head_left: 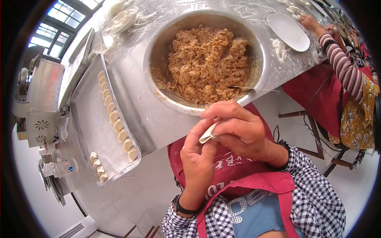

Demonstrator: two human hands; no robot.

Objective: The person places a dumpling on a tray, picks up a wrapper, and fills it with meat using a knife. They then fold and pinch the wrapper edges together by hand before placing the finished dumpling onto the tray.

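Just in front of the large metal bowl (258, 75), both hands pinch a folded white dumpling (207, 135). My left hand (198, 152) supports it from below with the fingers curled up. My right hand (242, 129) presses along its edge from the other side. Its inside is hidden, so I cannot see how much filling is in it. Brown minced filling (210, 63) is heaped in the bowl, and a thin metal utensil (256, 88) leans out over the near rim.
At the left, a metal tray (91, 103) holds an overlapping row of round wrappers (114, 116) and several small finished dumplings (96, 163). A white oval plate (288, 31) lies at the back right. Another person's striped sleeve (343, 65) reaches over the floury table (278, 75).
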